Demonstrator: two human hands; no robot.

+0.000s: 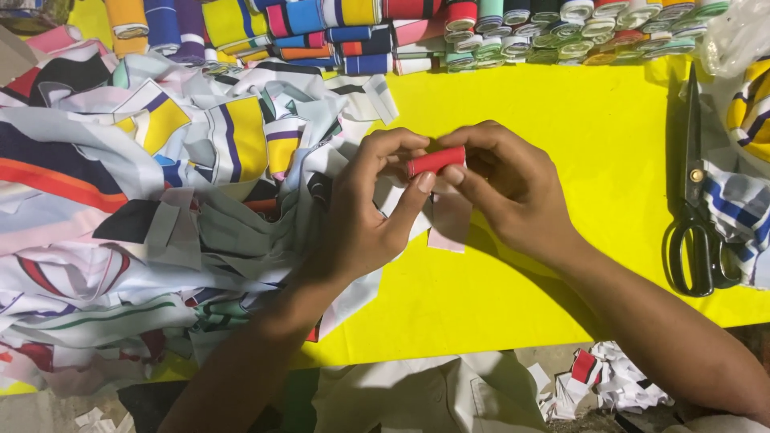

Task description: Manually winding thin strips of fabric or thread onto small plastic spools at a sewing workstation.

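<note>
Both my hands meet over the yellow table (577, 144), pinching a small red rolled strip of fabric (435, 160) between thumbs and fingers. My left hand (369, 212) grips its left end, my right hand (513, 188) its right end. A pale pink-white fabric piece (449, 220) hangs beneath the roll, partly hidden by my fingers. My left forearm lies over the edge of a big heap of printed fabric cut pieces (120, 224).
Rows of rolled coloured fabric strips (401, 32) line the far edge. Black scissors (694, 208) lie shut at the right beside striped fabric (742, 200). Paper or fabric scraps (601, 385) lie below the table's near edge.
</note>
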